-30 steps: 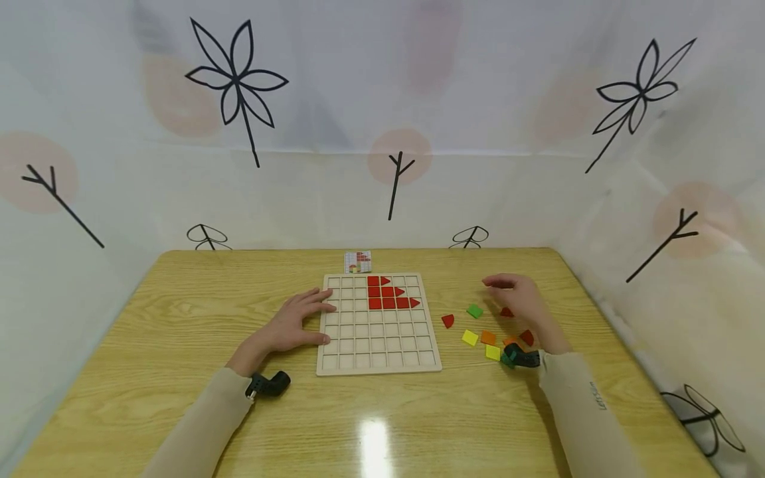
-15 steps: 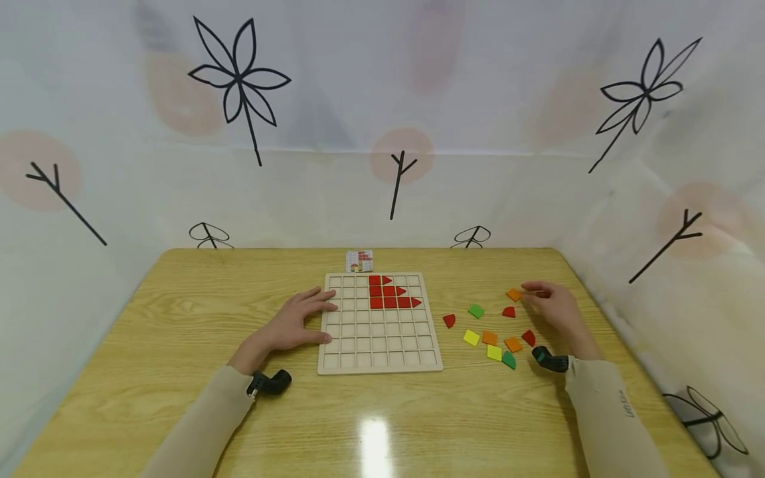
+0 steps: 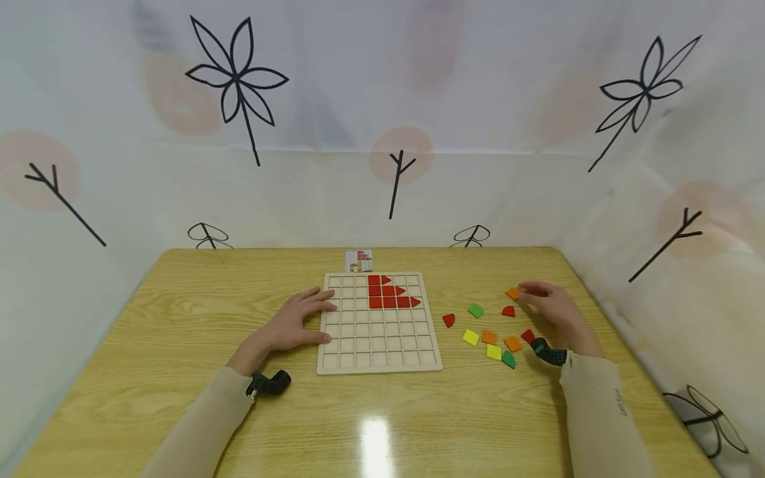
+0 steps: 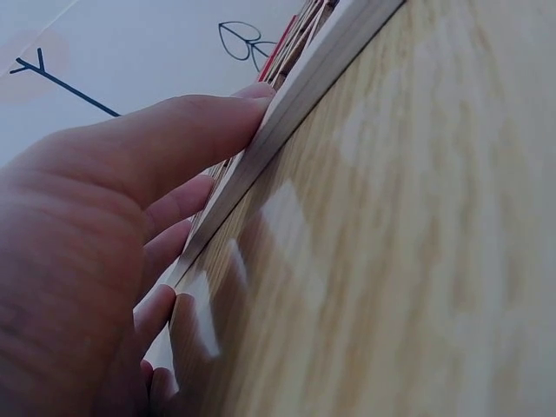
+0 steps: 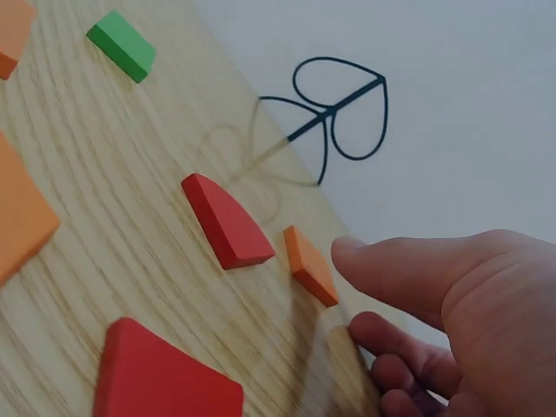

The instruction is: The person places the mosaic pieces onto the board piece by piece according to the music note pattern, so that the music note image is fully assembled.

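Observation:
My left hand (image 3: 294, 322) rests along the left side of a pale wooden grid board (image 3: 358, 346), its thumb and fingertips touching the rim. In the left wrist view the thumb (image 4: 204, 130) lies against the board's edge (image 4: 287, 109). Red square and pointed tiles (image 3: 388, 302) fill three short rows in the board's upper part. At the right, my right hand (image 3: 558, 309) is beside an orange square tile (image 3: 512, 293). In the right wrist view, thumb and fingers stand apart near this orange tile (image 5: 310, 269), holding nothing; whether a fingertip touches it I cannot tell.
Loose tiles lie right of the board: a light green one (image 3: 475, 310), yellow squares (image 3: 471, 337), orange squares (image 3: 512, 344), red quarter-rounds (image 3: 449, 320) and a dark green one (image 3: 508, 359). A small picture card (image 3: 358, 261) lies behind the board. Patterned cloth (image 3: 299, 192) surrounds the table.
My right hand has moved rightward from above the loose tiles, and the orange tile now shows at its fingertips. It has hardly moved in the last half second. The left hand stays put.

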Demonstrator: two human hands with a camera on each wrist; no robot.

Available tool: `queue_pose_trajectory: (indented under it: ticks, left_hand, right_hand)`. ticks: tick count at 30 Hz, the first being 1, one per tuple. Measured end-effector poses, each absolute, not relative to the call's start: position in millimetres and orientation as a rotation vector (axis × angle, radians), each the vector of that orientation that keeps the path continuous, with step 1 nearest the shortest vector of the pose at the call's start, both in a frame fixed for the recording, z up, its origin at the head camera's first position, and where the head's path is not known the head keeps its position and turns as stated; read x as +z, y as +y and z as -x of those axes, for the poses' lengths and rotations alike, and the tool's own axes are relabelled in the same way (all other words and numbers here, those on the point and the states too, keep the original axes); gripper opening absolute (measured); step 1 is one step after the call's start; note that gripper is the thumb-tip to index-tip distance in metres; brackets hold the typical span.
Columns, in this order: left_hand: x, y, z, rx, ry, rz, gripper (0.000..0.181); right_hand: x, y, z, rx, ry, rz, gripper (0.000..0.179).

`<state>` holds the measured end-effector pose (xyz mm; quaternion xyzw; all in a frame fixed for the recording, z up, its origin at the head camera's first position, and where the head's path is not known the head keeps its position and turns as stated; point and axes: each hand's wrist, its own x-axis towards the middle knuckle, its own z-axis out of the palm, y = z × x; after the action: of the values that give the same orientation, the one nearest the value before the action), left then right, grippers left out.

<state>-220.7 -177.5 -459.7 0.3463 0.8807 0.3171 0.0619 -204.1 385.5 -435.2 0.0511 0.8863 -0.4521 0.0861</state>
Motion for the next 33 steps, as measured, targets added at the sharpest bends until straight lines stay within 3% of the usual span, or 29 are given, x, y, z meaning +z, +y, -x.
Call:
queue_pose_trajectory:
  ticks: [33]
  left_hand:
    - [-458, -177, 219, 0.957, 2.679, -1.057, 0.059]
  right_hand:
    - [-447, 365, 209, -1.324, 2.8, -0.39, 0.04]
